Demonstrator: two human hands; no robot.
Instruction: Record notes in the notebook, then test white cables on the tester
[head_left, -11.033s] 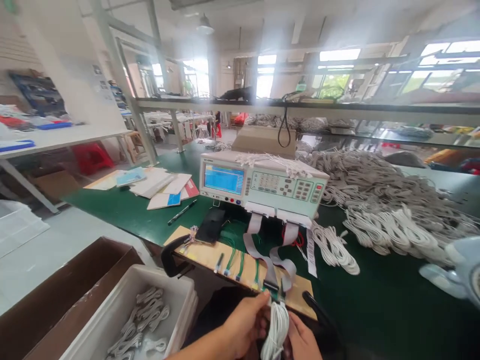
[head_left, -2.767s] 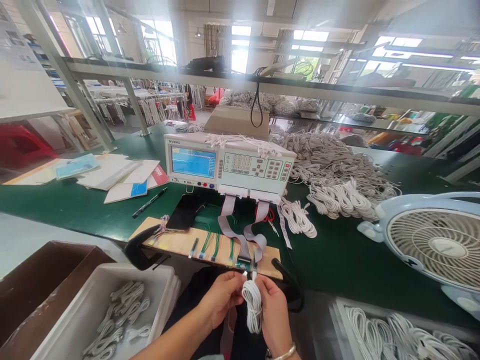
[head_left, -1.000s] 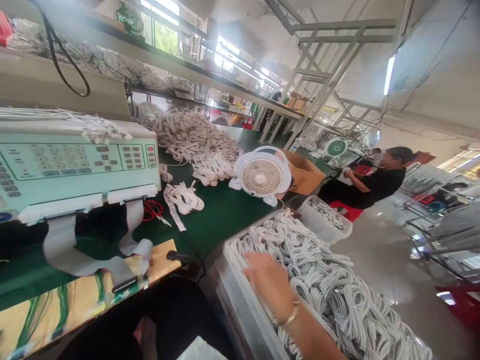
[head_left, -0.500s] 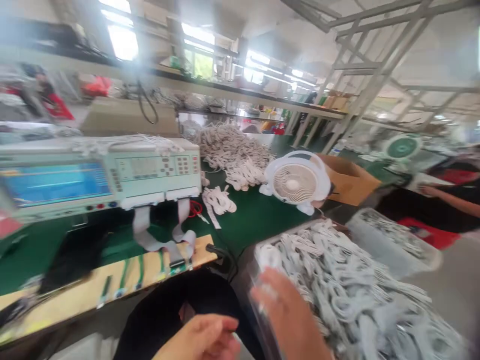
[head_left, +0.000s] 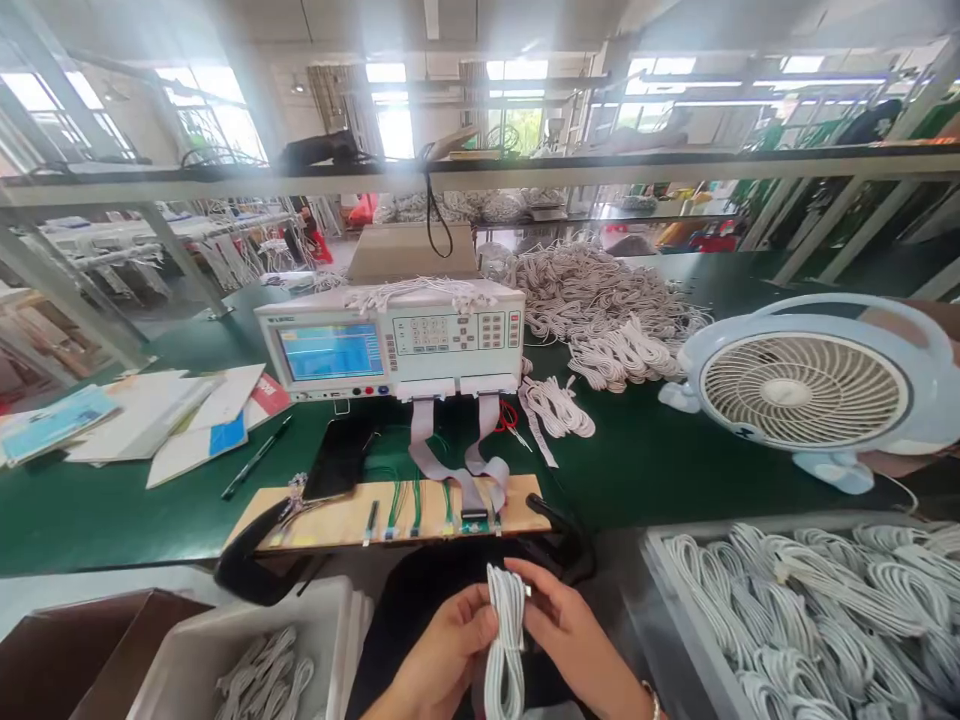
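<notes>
A coiled bundle of white cable (head_left: 508,650), tied round its middle, is held upright in front of my lap. My left hand (head_left: 446,640) grips it from the left, thumb pressed across the coil. My right hand (head_left: 574,635) is closed at the bundle's upper right, its fingertips at a small white connector (head_left: 527,592) on a cable end. Beyond my hands lies a wooden board (head_left: 337,515) carrying short green-wired leads and a small socket board (head_left: 474,526), joined by grey ribbon cables (head_left: 424,440) to a cable tester (head_left: 457,340) with a lit screen.
A bin of cable bundles (head_left: 810,610) stands at right, and a white bin (head_left: 337,620) with fewer bundles at left. On the green table are a fan (head_left: 806,390), a cable pile (head_left: 600,290), papers (head_left: 150,420), a pen (head_left: 257,458) and a black phone (head_left: 335,458).
My view has swung left from the right-hand bin to the tester. My right hand has moved from over that bin to my left hand, and a cable bundle is now held between them.
</notes>
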